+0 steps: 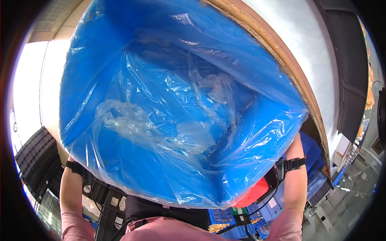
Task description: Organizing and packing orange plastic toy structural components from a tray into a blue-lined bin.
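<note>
Fingers Hidden Behind a Film-Lined Blue Container

The fingers of both hands lie out of sight behind the container, so whether they are apart, together or clamped on its wall cannot be told. The blue container (pixel 114 26) fills the centre of the view, its open mouth facing the wearer. Clear film (pixel 132 120) lines the interior, crumpled at 9 o'clock and again toward 1 o'clock, and reaches the rim near 6 o'clock. The left forearm (pixel 71 190) rises at 8 o'clock and the right forearm (pixel 295 188) at 4 o'clock, each passing behind the rim. A brown edge (pixel 277 48) sweeps from 12 to 4 o'clock, close to the container's corner at 3 o'clock; contact cannot be judged.

For good handling, the load is best shared evenly between the hands, with the grip on the wall rather than on film alone, which would probably slip or tear. Loose film should be kept from catching on the brown edge, and the cable (pixel 263 205) at 5 o'clock clear of the rim.
</note>
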`<state>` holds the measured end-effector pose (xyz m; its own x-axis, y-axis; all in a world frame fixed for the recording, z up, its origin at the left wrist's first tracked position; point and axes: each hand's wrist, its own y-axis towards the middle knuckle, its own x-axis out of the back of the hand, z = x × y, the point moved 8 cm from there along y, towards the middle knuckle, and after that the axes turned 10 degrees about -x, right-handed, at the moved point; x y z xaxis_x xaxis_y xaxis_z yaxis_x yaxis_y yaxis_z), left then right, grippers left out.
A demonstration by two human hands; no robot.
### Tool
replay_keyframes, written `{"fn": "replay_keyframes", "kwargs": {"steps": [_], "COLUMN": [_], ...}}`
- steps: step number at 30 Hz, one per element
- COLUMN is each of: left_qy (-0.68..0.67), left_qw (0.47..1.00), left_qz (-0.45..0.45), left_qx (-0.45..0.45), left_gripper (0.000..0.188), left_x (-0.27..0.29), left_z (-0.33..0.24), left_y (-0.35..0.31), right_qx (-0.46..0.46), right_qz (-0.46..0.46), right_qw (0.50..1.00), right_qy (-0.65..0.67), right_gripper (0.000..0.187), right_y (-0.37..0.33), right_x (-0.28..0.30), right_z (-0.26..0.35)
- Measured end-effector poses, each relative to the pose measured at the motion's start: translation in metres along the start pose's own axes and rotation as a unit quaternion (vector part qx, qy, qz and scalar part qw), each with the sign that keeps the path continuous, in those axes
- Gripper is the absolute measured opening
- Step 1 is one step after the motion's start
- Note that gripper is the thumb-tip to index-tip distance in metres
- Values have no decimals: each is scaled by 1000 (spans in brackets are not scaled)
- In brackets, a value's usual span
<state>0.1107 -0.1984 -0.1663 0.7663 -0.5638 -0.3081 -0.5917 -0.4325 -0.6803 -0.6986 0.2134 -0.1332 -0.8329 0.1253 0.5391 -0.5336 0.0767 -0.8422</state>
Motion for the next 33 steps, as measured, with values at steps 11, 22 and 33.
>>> {"fn": "replay_keyframes", "kwargs": {"steps": [11,22,33], "left_qy": [91,140,330], "left_qw": [996,985,942], "left_qz": [-3,-86,-60], "left_qx": [26,-51,-15], "left_gripper": [38,39,51], "left_x": [-23,-19,-39], "left_z": [-3,-45,-202], "left_y": [9,77,150], "right_qx": [34,167,721], "right_qz": [-31,0,-319], "right_qw": [988,981,528], "right_qy": [-147,-98,-316], "right_gripper": [45,18,64], "right_y": [20,-253,-391], "right_x": [12,13,-141], "right_z": [51,139,511]}}
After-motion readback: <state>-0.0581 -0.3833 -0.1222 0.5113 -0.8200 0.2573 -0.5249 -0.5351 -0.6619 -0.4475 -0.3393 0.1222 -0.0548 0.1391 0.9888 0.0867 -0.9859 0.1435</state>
